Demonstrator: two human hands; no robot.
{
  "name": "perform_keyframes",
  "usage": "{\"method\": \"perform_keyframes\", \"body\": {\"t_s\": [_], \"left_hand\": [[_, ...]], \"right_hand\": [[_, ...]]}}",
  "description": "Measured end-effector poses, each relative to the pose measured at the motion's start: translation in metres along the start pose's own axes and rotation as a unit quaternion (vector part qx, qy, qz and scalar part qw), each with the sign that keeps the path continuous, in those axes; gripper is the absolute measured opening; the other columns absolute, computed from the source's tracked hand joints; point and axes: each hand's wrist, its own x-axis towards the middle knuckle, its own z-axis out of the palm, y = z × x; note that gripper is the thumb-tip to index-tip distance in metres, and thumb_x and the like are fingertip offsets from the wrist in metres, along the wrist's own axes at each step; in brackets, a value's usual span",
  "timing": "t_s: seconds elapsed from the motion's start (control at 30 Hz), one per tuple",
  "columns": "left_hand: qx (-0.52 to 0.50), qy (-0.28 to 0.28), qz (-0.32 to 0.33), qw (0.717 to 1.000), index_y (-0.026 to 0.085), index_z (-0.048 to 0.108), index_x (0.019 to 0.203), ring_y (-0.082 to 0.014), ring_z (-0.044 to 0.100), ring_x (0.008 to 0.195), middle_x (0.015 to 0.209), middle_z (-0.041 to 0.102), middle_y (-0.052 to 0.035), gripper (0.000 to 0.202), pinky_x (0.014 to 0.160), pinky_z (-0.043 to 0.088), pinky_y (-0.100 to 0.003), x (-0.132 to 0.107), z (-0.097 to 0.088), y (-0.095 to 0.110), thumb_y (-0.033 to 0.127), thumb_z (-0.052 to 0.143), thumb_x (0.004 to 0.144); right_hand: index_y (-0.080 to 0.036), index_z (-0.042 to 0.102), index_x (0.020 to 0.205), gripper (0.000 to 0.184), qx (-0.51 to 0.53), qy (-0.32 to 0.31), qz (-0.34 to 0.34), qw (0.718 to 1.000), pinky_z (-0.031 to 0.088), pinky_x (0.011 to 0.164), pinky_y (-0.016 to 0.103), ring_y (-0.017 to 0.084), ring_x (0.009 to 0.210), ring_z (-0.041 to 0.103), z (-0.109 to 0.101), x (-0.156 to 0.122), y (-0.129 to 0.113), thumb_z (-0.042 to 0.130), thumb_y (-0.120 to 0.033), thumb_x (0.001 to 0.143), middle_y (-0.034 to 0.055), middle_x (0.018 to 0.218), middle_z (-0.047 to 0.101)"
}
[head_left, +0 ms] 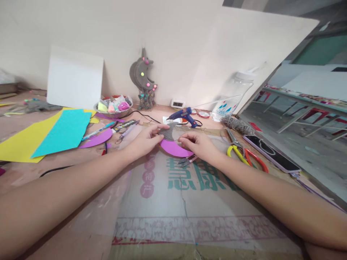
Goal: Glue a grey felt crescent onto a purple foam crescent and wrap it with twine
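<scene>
A purple crescent-shaped cutout (173, 148) lies on a flattened cardboard sheet (179, 202). Over its upper part sits a grey wrapped piece (168, 133). My left hand (145, 140) pinches the grey piece from the left, thumb and fingers closed on it. My right hand (197, 144) rests on the crescent's right end, its fingers curled and pressing the purple edge. Small snips (187, 160) lie just below my right hand.
A blue glue gun (184, 116) lies behind the hands. Yellow-and-red pliers (244, 154), a twine ball (237, 124) and a phone (271, 153) sit on the right. Teal (66, 131) and yellow foam sheets (24, 142), a bowl of pompoms (114, 106) and a finished moon ornament (142, 79) are on the left and at the back.
</scene>
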Motion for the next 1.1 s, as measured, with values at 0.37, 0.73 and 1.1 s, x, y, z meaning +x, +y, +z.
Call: {"method": "perform_keyframes", "body": {"t_s": [0.37,0.73,1.1], "left_hand": [[-0.014,0.007,0.029,0.999,0.015,0.055,0.111,-0.0111,0.052,0.070,0.087,0.058,-0.0033,0.031,0.062,0.040,-0.022,0.002,0.000,-0.004,0.027,0.051,0.083],[-0.084,0.021,0.011,0.996,0.019,0.041,0.130,-0.0124,0.057,0.070,0.088,0.061,-0.0032,0.053,0.067,0.048,-0.026,0.001,0.001,-0.003,0.041,0.054,0.083],[-0.025,0.035,-0.019,0.999,0.014,0.057,0.072,-0.0112,0.051,0.063,0.068,0.056,-0.0005,0.037,0.060,0.040,-0.023,0.003,0.000,0.001,0.049,0.052,0.082]], "right_hand": [[-0.018,0.063,0.088,0.022,-0.127,0.138,-0.145,0.972,0.041,0.082,0.033,0.019,0.088,0.057,-0.005,0.002,0.003,0.047,-0.033,0.088,0.0063,0.091,0.066],[-0.019,0.057,0.069,0.023,-0.166,0.037,-0.164,0.972,0.039,0.074,0.031,0.017,0.075,0.051,0.005,0.001,0.007,0.049,-0.029,0.088,0.0017,0.071,0.060],[-0.019,0.049,0.064,0.027,-0.136,0.050,-0.179,0.973,0.039,0.071,0.031,0.017,0.072,0.050,0.003,0.001,0.006,0.044,-0.028,0.088,0.0021,0.068,0.055]]}}
